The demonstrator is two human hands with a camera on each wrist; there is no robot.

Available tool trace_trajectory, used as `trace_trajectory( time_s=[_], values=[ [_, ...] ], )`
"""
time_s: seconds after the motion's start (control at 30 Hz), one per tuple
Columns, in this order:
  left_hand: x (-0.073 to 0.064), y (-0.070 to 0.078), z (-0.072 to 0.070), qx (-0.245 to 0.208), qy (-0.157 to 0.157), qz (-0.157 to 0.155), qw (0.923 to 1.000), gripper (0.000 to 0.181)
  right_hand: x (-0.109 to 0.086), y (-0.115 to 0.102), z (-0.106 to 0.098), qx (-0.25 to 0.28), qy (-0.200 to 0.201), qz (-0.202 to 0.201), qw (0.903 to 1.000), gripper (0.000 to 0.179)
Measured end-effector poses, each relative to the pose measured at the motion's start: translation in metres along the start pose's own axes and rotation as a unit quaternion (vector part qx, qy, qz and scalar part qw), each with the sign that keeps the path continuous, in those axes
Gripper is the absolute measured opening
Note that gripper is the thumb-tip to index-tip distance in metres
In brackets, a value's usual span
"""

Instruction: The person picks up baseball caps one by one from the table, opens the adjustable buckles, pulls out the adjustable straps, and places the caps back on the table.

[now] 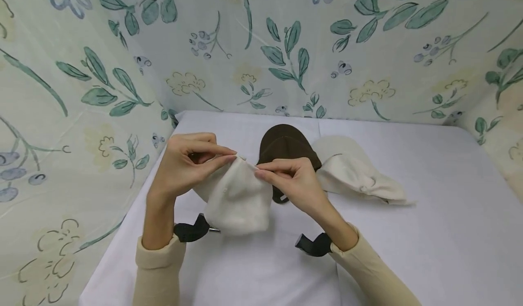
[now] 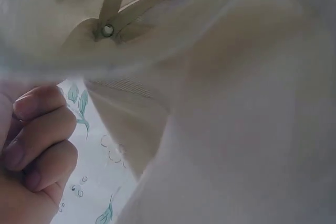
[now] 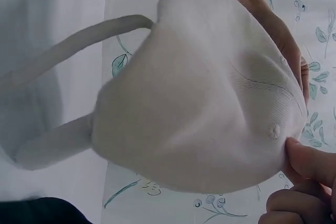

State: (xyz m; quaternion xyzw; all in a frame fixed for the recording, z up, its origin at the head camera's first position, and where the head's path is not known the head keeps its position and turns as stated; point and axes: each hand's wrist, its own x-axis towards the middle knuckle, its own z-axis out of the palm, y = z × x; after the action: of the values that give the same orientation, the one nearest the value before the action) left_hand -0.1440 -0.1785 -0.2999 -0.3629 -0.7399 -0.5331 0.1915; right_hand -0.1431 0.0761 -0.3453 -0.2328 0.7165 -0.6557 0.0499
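Note:
A cream-white cap (image 1: 241,201) hangs between my two hands above the table. My left hand (image 1: 185,160) pinches its upper edge between thumb and fingers. Close beside that grip, my right hand (image 1: 292,179) pinches the edge at the other side. In the right wrist view the cap's crown (image 3: 199,93) faces the camera, with stitched eyelets, and a strap (image 3: 79,40) trails off left. Inside the cap, the left wrist view catches seam tape meeting at a small metal rivet (image 2: 107,30). Curled fingers (image 2: 47,140) show beside the fabric there.
Behind my right hand lies a dark brown cap (image 1: 286,142), brim toward the back. Another cream cap (image 1: 359,170) rests to its right, partly touching or overlapped by it. A white cloth covers the table (image 1: 429,251); floral fabric (image 1: 245,70) hangs behind and at the sides.

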Motion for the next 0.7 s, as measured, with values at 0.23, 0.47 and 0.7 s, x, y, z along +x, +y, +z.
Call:
trace_trajectory(
  time_s=[0.23,0.47,0.7],
  values=[
    [-0.006,-0.006,-0.01,0.019,-0.018,-0.025,0.9994,0.021,0.005,0.003,0.004,0.013,0.005,0.04,0.9991,0.016],
    [-0.006,-0.011,-0.018,0.024,-0.019,-0.034,0.999,0.02,0.016,0.003,0.007,0.007,0.008,0.024,0.9996,0.016],
    [-0.003,-0.017,-0.027,0.035,-0.013,-0.043,0.9984,0.018,0.032,-0.001,0.008,-0.016,-0.011,-0.004,0.9998,0.014]
  ],
)
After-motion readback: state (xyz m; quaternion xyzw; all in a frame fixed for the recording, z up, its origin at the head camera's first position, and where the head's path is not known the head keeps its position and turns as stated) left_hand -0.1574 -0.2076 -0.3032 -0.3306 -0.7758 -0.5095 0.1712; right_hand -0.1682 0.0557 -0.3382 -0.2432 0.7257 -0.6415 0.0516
